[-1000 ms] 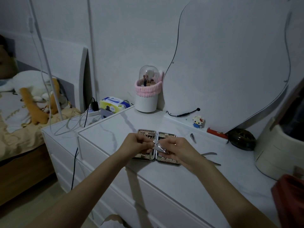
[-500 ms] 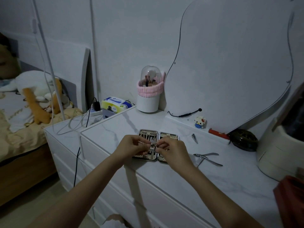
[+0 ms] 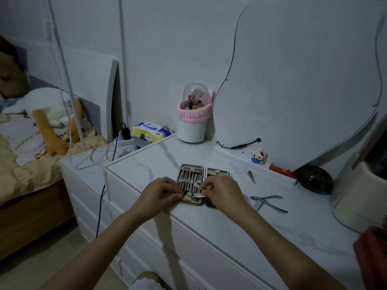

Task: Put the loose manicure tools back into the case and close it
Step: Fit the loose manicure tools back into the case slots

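Clippers (image 3: 199, 196), small and flat, were pinched in the right hand (image 3: 222, 192) over the near end of the open case (image 3: 191, 170) on the dresser top (image 3: 230, 237); the left hand (image 3: 160, 192) had its fingers curled at the case's near left edge, though what it gripped could not be told. Being stiff, light, polished metal, the clippers looked slippery and best held by their flat sides. Cuticle nippers (image 3: 269, 203) and tweezers (image 3: 251, 176) lay loose to the right, apart from the case.

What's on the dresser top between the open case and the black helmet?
Head view: small tweezers farther back, cuticle nippers nearer, both loose between case and helmet.
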